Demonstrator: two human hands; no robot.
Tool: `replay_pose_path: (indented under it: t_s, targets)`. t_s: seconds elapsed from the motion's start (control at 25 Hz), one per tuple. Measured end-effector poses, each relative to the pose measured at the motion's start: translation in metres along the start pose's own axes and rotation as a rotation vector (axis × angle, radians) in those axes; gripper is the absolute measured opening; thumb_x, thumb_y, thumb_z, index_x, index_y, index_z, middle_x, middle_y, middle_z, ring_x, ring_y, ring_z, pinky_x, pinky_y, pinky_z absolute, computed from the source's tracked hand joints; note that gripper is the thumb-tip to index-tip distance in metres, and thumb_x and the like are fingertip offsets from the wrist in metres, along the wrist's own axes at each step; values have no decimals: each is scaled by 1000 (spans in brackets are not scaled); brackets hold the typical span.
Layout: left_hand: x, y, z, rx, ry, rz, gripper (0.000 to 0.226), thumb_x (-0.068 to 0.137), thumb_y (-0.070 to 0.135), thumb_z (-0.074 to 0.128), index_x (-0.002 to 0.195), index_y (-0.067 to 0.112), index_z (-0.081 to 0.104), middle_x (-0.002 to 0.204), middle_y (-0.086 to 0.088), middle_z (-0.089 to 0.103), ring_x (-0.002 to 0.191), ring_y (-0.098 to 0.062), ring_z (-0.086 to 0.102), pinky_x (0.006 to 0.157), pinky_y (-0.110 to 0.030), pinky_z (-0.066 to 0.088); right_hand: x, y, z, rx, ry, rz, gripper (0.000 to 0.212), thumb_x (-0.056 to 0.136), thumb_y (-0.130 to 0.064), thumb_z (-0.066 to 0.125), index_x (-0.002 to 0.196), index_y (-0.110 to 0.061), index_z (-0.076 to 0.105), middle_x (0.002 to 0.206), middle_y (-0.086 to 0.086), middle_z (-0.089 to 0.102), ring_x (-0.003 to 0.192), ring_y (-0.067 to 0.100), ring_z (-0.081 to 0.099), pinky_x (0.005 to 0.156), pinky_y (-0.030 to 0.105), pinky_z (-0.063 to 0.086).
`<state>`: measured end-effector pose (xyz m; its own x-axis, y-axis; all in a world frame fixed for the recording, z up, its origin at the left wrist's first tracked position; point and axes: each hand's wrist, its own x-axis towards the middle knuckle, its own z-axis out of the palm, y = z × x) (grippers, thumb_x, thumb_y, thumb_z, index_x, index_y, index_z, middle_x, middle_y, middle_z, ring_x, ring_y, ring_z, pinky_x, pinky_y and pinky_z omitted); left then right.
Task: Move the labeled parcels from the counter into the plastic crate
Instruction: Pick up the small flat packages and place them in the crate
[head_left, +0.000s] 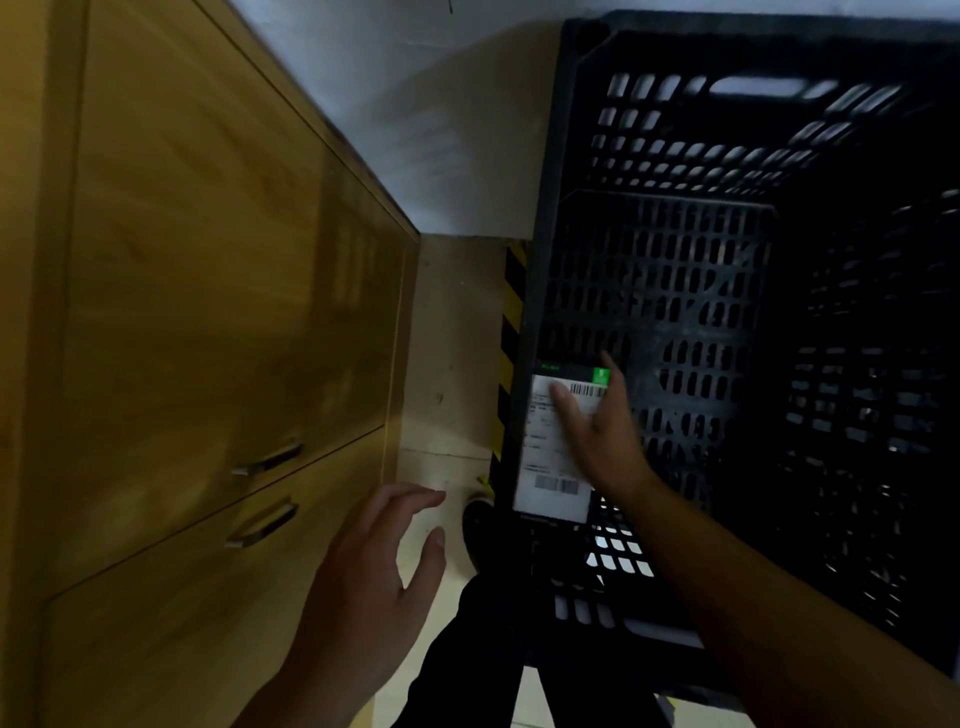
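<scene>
A large black plastic crate (727, 130) with slotted walls fills the right side of the head view, seen from above. Inside it, against the left wall, stands a dark parcel with a white shipping label (545, 457) and a green corner. My right hand (602, 436) reaches down into the crate and holds this parcel, thumb across the label near the top barcode, fingers behind it. My left hand (374, 587) hovers outside the crate over the floor, fingers spread and empty. The rest of the crate's inside is dark.
A wooden cabinet (208, 312) with two metal handles (267, 462) runs along the left. Between cabinet and crate is a narrow strip of pale floor with yellow-black hazard tape (511, 322). My dark trouser leg and shoe (483, 525) stand beside the crate.
</scene>
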<state>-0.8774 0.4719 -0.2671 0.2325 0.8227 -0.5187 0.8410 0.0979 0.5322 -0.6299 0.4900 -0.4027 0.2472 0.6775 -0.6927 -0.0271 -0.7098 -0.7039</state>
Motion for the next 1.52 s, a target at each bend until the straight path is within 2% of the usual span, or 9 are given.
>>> replay_pose_path:
  t_s: [0.24,0.36,0.56,0.68,0.84,1.0,1.16,1.36,1.52]
  targets:
    - [0,-5,5,-13,11,-18,26,95,43,53,120,50,56,126,32,48,120,6,50,87,-16,42,9,-29,-11,-286,208,-196,76,99,-60,44,158,-16,26,163,6,32,149,20,30,119,39,28]
    - [1,-9,8,-19,14,-36,24,96,45,51,119,49,57,126,31,50,120,5,51,87,-16,43,62,-68,-24,-557,-117,-33,57,107,-50,29,154,-20,40,157,14,42,143,28,40,108,32,34]
    - [2,-20,5,-54,50,-68,32,89,56,45,117,48,59,125,32,52,119,8,51,86,-14,41,102,-83,-4,-734,-659,349,49,111,-36,27,155,-17,35,161,14,35,147,31,34,116,41,29]
    - [1,-27,7,-50,44,-87,23,95,48,51,116,47,60,124,34,51,120,10,49,87,-14,40,110,-81,-2,-831,-685,418,53,109,-44,28,155,-17,34,161,15,35,148,35,32,121,52,28]
    - [-4,-26,12,-70,39,-87,23,94,43,55,116,48,60,125,32,52,117,8,52,82,-18,45,104,-69,-4,-808,-699,317,50,110,-40,27,152,-17,39,159,13,39,147,30,34,116,43,28]
    - [-4,-24,14,-67,48,-87,28,91,54,47,116,50,58,127,31,53,119,7,52,86,-16,43,94,-52,4,-884,-655,280,53,110,-43,26,156,-18,33,163,10,31,152,28,24,123,48,17]
    - [-6,-24,12,-80,49,-95,23,94,44,54,115,51,58,125,32,53,117,10,51,87,-19,45,87,-49,2,-674,-571,285,55,109,-46,24,155,-18,35,163,12,32,150,30,28,121,48,20]
    - [-14,-19,6,-75,36,-110,25,93,41,55,114,52,59,125,33,51,118,14,49,83,-16,43,48,-31,-26,145,36,423,71,95,-69,40,149,-23,47,152,8,50,131,26,49,112,48,36]
    - [-27,-10,2,-92,9,-112,24,94,38,57,113,51,60,124,34,50,113,13,51,80,-16,42,-28,21,-18,393,59,598,68,92,-77,34,132,-31,66,138,10,64,122,30,63,107,53,45]
